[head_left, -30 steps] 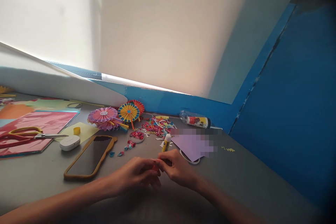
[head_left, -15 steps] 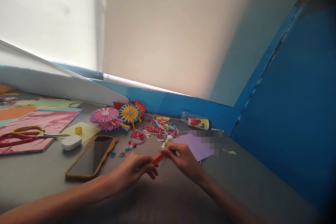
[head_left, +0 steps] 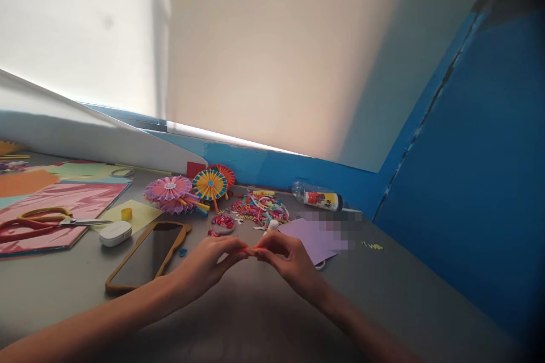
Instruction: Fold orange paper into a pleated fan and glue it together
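Head view: the two hands pinched a small orange paper [head_left: 251,252] between them, above the gray tabletop [head_left: 264,317].

The left hand [head_left: 215,261] pressed its thumb and fingertips on one end of the paper, and the right hand [head_left: 289,255] pinched the other end in the same manner. Just behind the right hand stood the glue stick [head_left: 273,226], partly hidden, and the purple paper [head_left: 304,238] lay behind this hand, toward the right. The phone [head_left: 147,258] lay near the left forearm, with the white case [head_left: 115,233] beside its far edge. Toward the window were the paper fans [head_left: 209,183] and the colored scraps [head_left: 255,208]. Between the forearms, bare tabletop extended toward the person; at the right, it reached the blue wall [head_left: 464,164].
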Tool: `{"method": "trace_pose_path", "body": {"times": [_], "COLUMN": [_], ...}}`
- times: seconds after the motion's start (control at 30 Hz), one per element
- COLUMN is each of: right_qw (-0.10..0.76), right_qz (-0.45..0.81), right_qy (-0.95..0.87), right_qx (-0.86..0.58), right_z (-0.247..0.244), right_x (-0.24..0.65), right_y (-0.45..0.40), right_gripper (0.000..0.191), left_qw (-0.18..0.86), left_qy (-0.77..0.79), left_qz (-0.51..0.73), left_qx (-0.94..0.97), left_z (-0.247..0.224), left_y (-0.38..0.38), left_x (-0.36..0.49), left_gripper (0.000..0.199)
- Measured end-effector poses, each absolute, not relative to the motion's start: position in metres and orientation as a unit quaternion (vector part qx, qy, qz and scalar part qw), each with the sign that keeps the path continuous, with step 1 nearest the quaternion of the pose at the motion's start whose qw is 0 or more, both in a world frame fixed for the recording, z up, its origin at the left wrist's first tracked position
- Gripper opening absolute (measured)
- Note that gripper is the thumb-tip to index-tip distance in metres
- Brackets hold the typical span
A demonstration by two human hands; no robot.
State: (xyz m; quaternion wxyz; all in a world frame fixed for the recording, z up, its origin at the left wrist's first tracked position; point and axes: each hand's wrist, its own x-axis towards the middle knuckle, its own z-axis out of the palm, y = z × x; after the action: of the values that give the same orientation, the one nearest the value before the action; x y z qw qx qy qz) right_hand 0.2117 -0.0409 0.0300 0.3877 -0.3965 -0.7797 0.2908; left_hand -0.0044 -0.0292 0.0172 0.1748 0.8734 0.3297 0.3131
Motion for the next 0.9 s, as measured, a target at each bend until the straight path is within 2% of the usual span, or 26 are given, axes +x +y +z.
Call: {"method": "trace_pose_path", "body": {"times": [0.13,0.23,0.37,0.6,0.8,0.9], "right_qw": [0.221,0.147,0.088,0.107,0.098,0.116], "right_qz": [0.247,0.141,0.088,0.104,0.139,0.173], "right_qy": [-0.826,-0.819,-0.797,-0.78,-0.8,-0.822], "right_qx": [-0.457,-0.536,-0.591,-0.607,-0.576,-0.53], "right_z": [0.043,0.042,0.028,0.02,0.059,0.083], "right_x": [0.238,0.267,0.29,0.297,0.3,0.286], "right_y": [-0.037,-0.042,-0.053,-0.045,-0.066,-0.087], "right_gripper": [0.023,0.016,0.027,0.027,0.014,0.014], "left_qw": [0.196,0.198,0.172,0.176,0.191,0.177], "left_qy": [0.315,0.315,0.321,0.293,0.247,0.207], "left_qz": [0.241,0.206,0.193,0.228,0.312,0.346], "left_qx": [0.897,0.905,0.911,0.912,0.897,0.898], "left_z": [0.003,-0.008,-0.015,-0.012,0.009,0.012], "left_y": [-0.021,-0.017,-0.014,-0.018,-0.031,-0.033], "left_x": [-0.008,-0.008,-0.01,-0.011,-0.005,0.0], "left_gripper": [0.028,0.027,0.03,0.045,0.034,0.042]}}
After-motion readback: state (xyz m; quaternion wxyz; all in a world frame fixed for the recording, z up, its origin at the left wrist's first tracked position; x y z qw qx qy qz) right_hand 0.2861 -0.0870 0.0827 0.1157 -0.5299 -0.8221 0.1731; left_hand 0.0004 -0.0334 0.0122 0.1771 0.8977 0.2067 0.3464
